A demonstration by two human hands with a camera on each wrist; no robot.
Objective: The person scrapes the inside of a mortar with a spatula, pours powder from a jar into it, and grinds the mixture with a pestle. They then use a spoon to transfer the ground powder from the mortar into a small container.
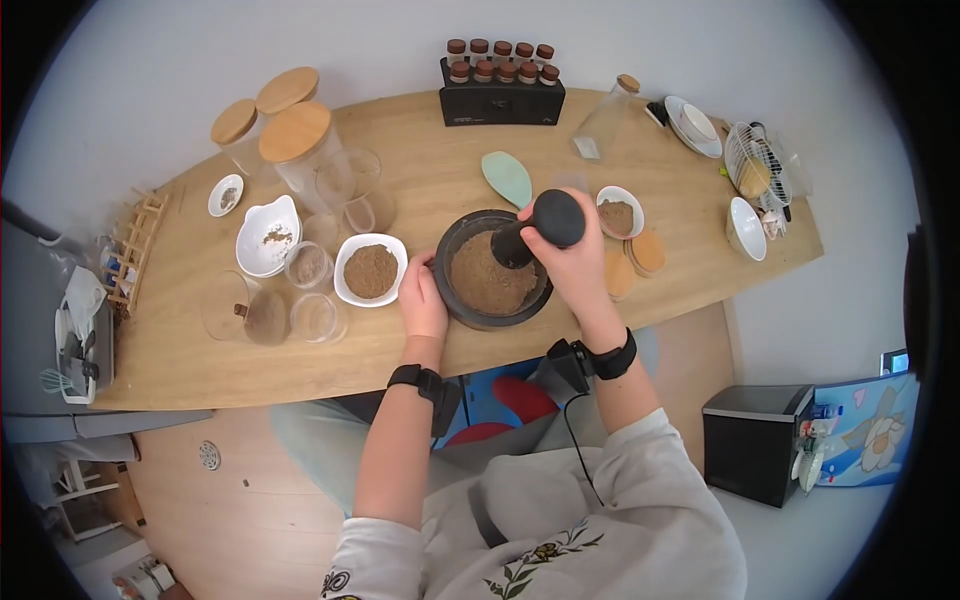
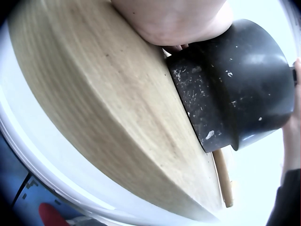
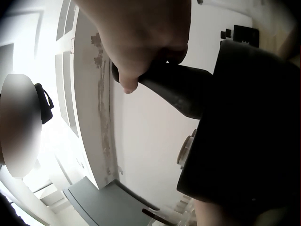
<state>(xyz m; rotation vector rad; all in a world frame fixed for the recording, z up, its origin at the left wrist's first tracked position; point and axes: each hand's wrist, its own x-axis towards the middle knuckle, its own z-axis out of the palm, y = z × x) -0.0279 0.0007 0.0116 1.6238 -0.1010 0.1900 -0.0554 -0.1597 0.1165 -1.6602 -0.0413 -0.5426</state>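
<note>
Gripping the black pestle point(image 1: 558, 216) w/ our R hand point(image 1: 574, 262), we've got fingers & thumb curled round it just below its knob, at approx. 1–2 o'clock over the mortar point(image 2: 240, 84). Pestle's tilted, knob toward 2 o'clock, lower end in the brown powder point(image 1: 487, 285) inside. Our L hand point(image 1: 423, 303) presses on the mortar's outer wall, approx. 9 o'clock, fingers held out along it; we can't tell how far the tips reach, as the L wrist view mostly hides them. R wrist view's v. dark, but shows the pestle in our R fist.

Mortar stands upright on the wooden table point(image 1: 420, 150), near the edge by us. Going round it: a white square bowl point(image 1: 396, 244) w/ brown powder just beside our L hand, 9 o'clock; lidded glass jars point(image 1: 305, 172) farther off, 10; a pale green dish point(image 1: 507, 180) near, 12, w/ a black spice rack point(image 1: 502, 104) beyond; a corked bottle point(image 1: 600, 125), 1; a small white bowl point(image 1: 634, 203), also w/ powder, 2; round wooden lids point(image 1: 648, 250), 3.
</note>
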